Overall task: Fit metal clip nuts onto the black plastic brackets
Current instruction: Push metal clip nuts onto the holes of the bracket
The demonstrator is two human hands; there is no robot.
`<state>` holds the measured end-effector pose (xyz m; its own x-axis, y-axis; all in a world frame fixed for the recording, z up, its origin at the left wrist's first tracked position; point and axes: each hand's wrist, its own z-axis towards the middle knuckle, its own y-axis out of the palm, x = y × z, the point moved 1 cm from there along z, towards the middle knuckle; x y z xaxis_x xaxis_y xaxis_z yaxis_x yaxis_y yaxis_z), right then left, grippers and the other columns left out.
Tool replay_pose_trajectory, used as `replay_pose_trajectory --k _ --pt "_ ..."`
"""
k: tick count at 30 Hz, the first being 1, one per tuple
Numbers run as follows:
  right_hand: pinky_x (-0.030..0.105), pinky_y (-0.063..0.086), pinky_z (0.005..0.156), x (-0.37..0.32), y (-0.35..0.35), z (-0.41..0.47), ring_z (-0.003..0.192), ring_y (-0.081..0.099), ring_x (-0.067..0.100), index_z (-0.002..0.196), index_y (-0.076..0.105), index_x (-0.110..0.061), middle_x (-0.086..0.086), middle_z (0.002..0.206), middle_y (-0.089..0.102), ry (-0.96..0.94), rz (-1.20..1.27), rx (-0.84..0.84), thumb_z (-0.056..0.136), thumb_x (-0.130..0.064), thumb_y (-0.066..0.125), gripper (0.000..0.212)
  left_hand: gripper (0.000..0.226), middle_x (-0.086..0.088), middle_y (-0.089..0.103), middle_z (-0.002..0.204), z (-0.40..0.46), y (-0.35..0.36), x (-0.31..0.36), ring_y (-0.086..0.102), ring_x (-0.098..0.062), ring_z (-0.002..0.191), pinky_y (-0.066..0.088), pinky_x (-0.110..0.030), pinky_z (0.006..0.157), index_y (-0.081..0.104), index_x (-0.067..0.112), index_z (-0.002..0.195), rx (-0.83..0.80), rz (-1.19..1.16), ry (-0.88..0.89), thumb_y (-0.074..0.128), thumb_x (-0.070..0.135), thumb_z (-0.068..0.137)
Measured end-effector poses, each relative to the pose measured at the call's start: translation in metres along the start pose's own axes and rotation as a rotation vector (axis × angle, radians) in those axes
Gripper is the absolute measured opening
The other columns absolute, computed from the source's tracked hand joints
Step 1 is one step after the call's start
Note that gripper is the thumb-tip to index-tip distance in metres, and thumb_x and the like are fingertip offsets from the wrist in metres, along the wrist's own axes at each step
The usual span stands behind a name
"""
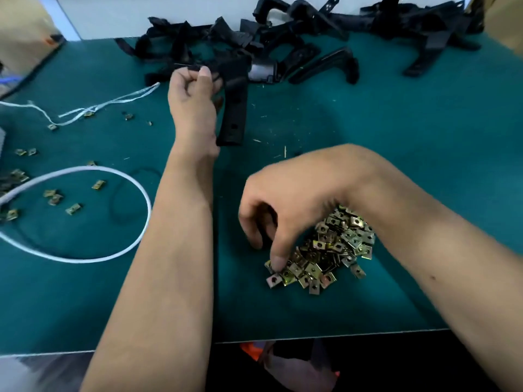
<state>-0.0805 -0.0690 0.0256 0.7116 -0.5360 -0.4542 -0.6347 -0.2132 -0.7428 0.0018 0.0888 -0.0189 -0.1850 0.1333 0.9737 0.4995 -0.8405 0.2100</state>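
Two hands working on the green mat point(396, 123). Left hand point(195, 86) is up at the near edge of the bracket pile, fingers curled round the top end of one black plastic bracket point(235, 108); that bracket runs down toward the person, its lower end just beside the left wrist. Right hand point(285, 210) is bent down over the heap of metal clip nuts point(331, 250) near the front edge of the mat, fingers curled, thumb tip point(278, 261) pressing on nuts at the heap's left edge; whether it actually has one pinched, cannot tell, fingertips are hidden under the hand. Heap is brass-coloured, square plates with a centre hole, partly covered by the right wrist. Remaining black brackets point(311, 52) lie in a tangled pile across the far side of the mat, a few more off to the far right point(424, 38). Loose clip nuts point(73, 209) scattered on the left part of the mat, well apart from the heap. White cable point(113, 256) loops round several of them. Thin white string point(107, 104) lies further back on the left, touching a couple of stray nuts. Cardboard box point(22, 32) at far left corner.
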Motion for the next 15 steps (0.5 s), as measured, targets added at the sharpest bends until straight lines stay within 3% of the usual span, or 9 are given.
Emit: replay_pose_trajectory --k 3,8,13,15 --pt "0.01 0.039 0.045 -0.01 0.011 0.008 0.057 0.057 -0.008 0.083 0.077 -0.026 -0.023 0.061 0.065 0.027 -0.125 0.005 0.068 -0.037 0.092 0.024 0.02 -0.008 0.06 0.095 0.003 -0.007 0.003 0.07 -0.024 0.1 0.053 -0.045 0.097 0.044 0.018 0.087 -0.025 -0.062 0.01 0.052 0.014 0.106" --pt "0.008 0.04 0.049 -0.01 0.009 0.005 0.058 0.058 -0.01 0.08 0.078 -0.027 -0.027 0.056 0.062 0.012 -0.066 -0.016 0.077 -0.023 0.087 0.011 0.019 -0.013 0.043 0.094 0.009 -0.012 0.008 0.054 -0.024 0.089 0.055 -0.027 0.087 0.047 0.015 0.088 -0.121 0.046 0.105 0.052 0.005 0.103" --pt "0.013 0.044 0.053 0.0 0.013 0.0 0.061 0.06 -0.002 0.083 0.076 -0.026 -0.016 0.065 0.067 -0.033 0.012 0.056 0.081 -0.021 0.083 0.008 0.025 -0.012 0.046 0.091 0.01 -0.008 0.008 0.061 -0.022 0.087 0.053 -0.026 0.081 0.044 0.019 0.082 -0.104 0.124 0.072 0.051 0.004 0.101" --pt "0.014 0.044 0.053 0.002 0.015 -0.001 0.061 0.06 0.0 0.091 0.077 -0.028 -0.013 0.069 0.067 -0.058 0.071 0.065 0.078 -0.022 0.086 0.017 0.027 -0.01 0.051 0.091 0.011 -0.007 0.006 0.062 -0.02 0.084 0.052 -0.029 0.08 0.042 0.019 0.08 -0.057 0.109 0.029 0.05 0.003 0.1"
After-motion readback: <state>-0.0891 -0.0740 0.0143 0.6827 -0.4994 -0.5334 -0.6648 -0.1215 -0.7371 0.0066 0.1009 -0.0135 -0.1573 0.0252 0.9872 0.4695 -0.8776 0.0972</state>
